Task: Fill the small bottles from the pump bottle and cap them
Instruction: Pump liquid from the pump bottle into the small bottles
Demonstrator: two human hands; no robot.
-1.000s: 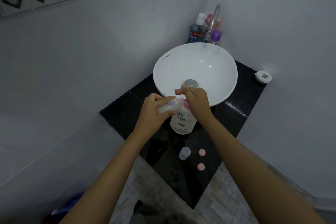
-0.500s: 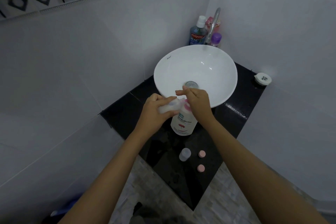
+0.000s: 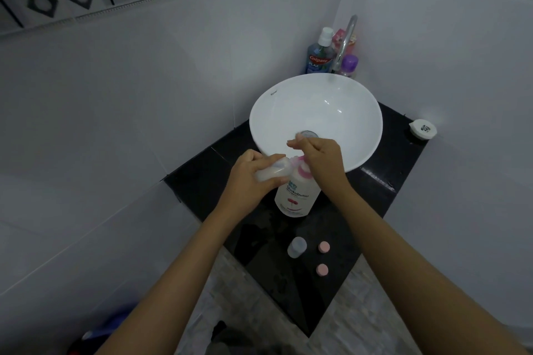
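The person stood at a black tabletop [image 3: 383, 202] set into a white-tiled corner, both bare arms reaching forward. The pump bottle [image 3: 297, 196], white with a pink collar and a printed label, stood upright on the tabletop just in front of the round white sink [image 3: 357, 112], its long axis vertical. The right hand [image 3: 320, 158] lay over the top of the pump, fingers curled down and pressed together on the pump head, with the forefinger stretched out toward the left. The left hand [image 3: 251, 179] was wrapped around a small bottle [image 3: 272, 171], clear and cloudy, held on its side so that its long axis ran nearly level, left to right, with its mouth pointing right toward the pink spout and touching or nearly touching it; I could not tell which. Nearer the person, well apart from the pump bottle, a second small bottle [image 3: 297, 247] stood upright and uncapped on the tabletop, its open mouth facing up. Just to its right lay a pink cap [image 3: 324, 247], and a second pink cap [image 3: 322, 269] lay a little nearer the tabletop's front corner, both flat on the dark surface. Behind the sink, against the corner, stood a blue mouthwash bottle [image 3: 318, 56] with a white cap, a curved metal tap [image 3: 346, 40], and a small purple-capped bottle [image 3: 349, 66]. At the far right edge of the tabletop sat a small white round container [image 3: 423, 129].
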